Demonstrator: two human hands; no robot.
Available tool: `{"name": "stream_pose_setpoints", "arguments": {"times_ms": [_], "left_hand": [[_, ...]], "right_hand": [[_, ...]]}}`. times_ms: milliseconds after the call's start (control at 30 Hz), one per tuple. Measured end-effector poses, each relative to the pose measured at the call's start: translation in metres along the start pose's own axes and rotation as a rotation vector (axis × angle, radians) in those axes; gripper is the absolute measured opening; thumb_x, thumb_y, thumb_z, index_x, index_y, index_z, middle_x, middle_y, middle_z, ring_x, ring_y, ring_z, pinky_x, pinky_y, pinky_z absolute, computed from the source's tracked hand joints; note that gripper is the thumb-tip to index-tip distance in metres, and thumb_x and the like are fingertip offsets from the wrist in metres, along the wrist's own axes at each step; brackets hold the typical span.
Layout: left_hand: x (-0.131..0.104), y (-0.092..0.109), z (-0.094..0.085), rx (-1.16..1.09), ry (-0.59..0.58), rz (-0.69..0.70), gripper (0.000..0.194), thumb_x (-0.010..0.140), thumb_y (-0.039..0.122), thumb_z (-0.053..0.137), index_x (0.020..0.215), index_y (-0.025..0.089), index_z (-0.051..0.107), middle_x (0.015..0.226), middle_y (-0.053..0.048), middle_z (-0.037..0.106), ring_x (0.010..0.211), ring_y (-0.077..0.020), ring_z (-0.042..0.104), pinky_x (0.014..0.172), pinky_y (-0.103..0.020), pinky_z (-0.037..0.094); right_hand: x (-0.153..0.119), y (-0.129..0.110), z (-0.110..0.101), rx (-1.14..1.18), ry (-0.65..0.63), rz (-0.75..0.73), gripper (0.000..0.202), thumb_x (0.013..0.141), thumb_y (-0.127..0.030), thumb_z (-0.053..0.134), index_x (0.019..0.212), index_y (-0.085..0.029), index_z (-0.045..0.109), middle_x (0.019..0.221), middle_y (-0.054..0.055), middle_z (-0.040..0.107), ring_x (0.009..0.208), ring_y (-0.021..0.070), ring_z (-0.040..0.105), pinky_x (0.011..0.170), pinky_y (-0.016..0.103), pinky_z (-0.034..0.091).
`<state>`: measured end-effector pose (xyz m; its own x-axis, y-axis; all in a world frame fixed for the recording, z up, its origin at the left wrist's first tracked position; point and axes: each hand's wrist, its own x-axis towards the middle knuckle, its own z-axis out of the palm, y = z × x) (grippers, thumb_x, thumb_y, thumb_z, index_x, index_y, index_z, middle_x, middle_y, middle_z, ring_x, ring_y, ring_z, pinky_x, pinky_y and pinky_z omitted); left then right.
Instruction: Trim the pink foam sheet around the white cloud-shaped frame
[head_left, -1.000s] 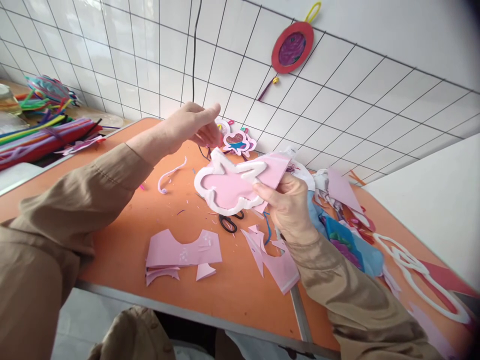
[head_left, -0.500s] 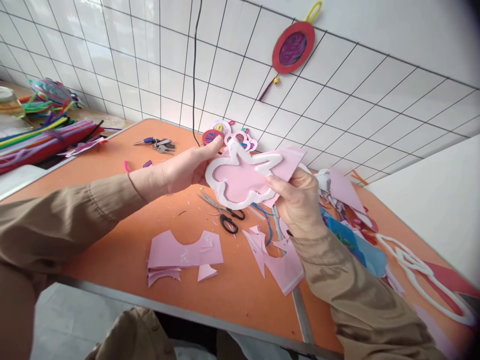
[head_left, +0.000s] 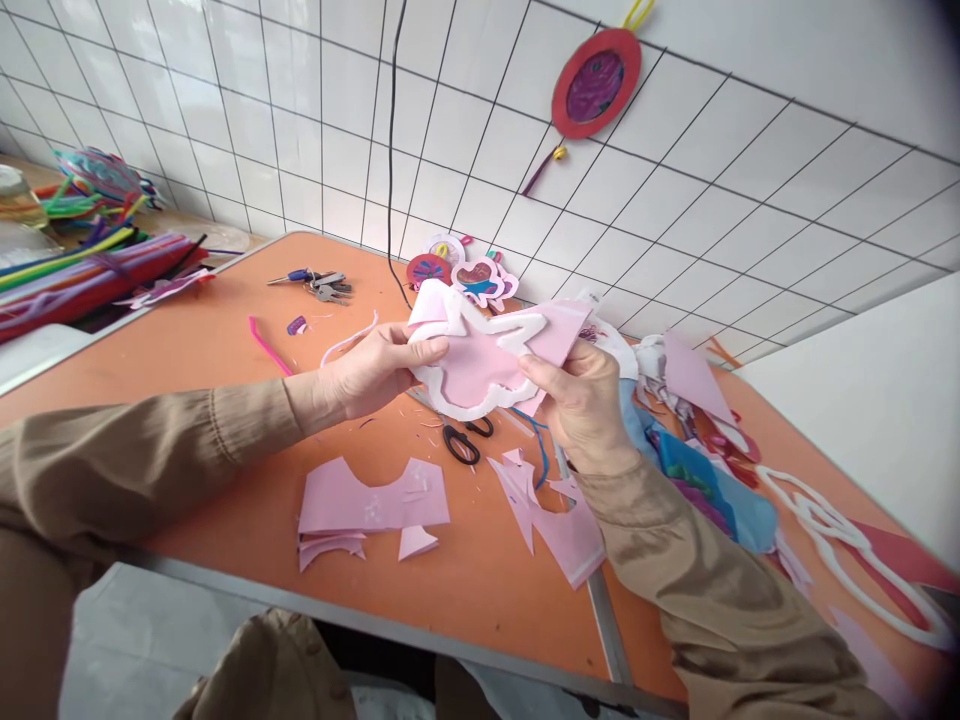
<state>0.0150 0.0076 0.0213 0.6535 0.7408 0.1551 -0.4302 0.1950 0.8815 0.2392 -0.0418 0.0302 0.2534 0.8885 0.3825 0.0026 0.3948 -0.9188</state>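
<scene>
Above the orange table I hold a pink paper cutout [head_left: 484, 368] with a thick white foam outline [head_left: 472, 408] along its wavy edge. My left hand [head_left: 382, 368] pinches its left side, thumb on top. At the upper left, a flap of the pink piece stands folded over the outline. My right hand [head_left: 589, 400] grips the right side, with the thumb on the foam and the fingers hidden behind a pink corner. Just below the cutout lie scissors [head_left: 461, 445], their blades mostly hidden by it.
Pink paper scraps [head_left: 375, 495] lie near the front, and more scraps [head_left: 566, 530] to the right. Keys [head_left: 326, 285] and a pink pipe cleaner [head_left: 268, 345] are at the back left. Finished round ornaments [head_left: 476, 280] lean by the tiled wall. White foam strips [head_left: 825, 530] lie far right.
My left hand has moved down and its thumb now presses on the cutout's left side. The upper-left part of the pink piece is now folded over. The view has shifted slightly.
</scene>
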Motion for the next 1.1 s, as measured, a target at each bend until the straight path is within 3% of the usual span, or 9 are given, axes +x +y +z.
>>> {"name": "stream_pose_setpoints", "arguments": {"times_ms": [233,433,567,700,867,1100], "left_hand": [[-0.002,-0.006,0.003,0.019,0.101,-0.017,0.054,0.067,0.061,0.101,0.068,0.013,0.077,0.068,-0.008,0.073,0.063,-0.0195,0.07,0.063,-0.031,0.059],[-0.003,-0.008,0.0,0.008,0.188,-0.041,0.044,0.069,0.047,0.103,0.075,0.013,0.076,0.07,-0.004,0.069,0.063,-0.0169,0.066,0.062,-0.029,0.058],[-0.001,-0.01,-0.008,-0.015,0.114,-0.064,0.043,0.069,0.05,0.102,0.077,0.015,0.079,0.071,-0.005,0.072,0.065,-0.0187,0.068,0.064,-0.031,0.059],[-0.002,-0.012,-0.014,0.025,0.036,-0.084,0.04,0.063,0.04,0.108,0.077,0.013,0.081,0.076,-0.006,0.078,0.071,-0.0188,0.073,0.073,-0.031,0.063],[-0.003,-0.015,-0.012,0.063,0.058,-0.027,0.037,0.064,0.035,0.107,0.08,0.013,0.083,0.079,-0.006,0.08,0.073,-0.0185,0.075,0.075,-0.031,0.065],[-0.004,-0.019,-0.011,0.092,0.059,0.021,0.037,0.06,0.036,0.109,0.076,0.013,0.084,0.077,-0.006,0.081,0.071,-0.0165,0.073,0.07,-0.027,0.061]], "right_hand": [[-0.001,0.011,-0.001,-0.011,-0.032,0.033,0.032,0.058,-0.034,0.1,0.079,-0.026,0.078,0.075,-0.004,0.077,0.071,0.0182,0.07,0.073,0.037,0.061],[-0.003,0.013,0.002,-0.014,-0.004,0.057,0.025,0.059,-0.034,0.099,0.071,-0.029,0.078,0.072,-0.005,0.076,0.065,0.0164,0.065,0.063,0.033,0.056],[-0.001,0.017,0.001,-0.019,-0.008,0.063,0.026,0.059,-0.035,0.099,0.072,-0.03,0.078,0.074,-0.004,0.077,0.065,0.0182,0.066,0.062,0.036,0.056],[0.001,0.019,0.0,-0.027,-0.016,0.054,0.028,0.059,-0.038,0.099,0.073,-0.03,0.077,0.076,-0.004,0.077,0.065,0.0172,0.065,0.062,0.035,0.055],[0.0,0.018,0.001,-0.038,0.005,0.059,0.03,0.06,-0.035,0.097,0.07,-0.023,0.072,0.069,-0.005,0.07,0.06,0.0128,0.058,0.06,0.032,0.05],[0.0,0.023,0.002,-0.048,0.01,0.016,0.028,0.06,-0.035,0.096,0.074,-0.025,0.075,0.071,-0.003,0.073,0.067,0.0169,0.063,0.065,0.034,0.053]]}}
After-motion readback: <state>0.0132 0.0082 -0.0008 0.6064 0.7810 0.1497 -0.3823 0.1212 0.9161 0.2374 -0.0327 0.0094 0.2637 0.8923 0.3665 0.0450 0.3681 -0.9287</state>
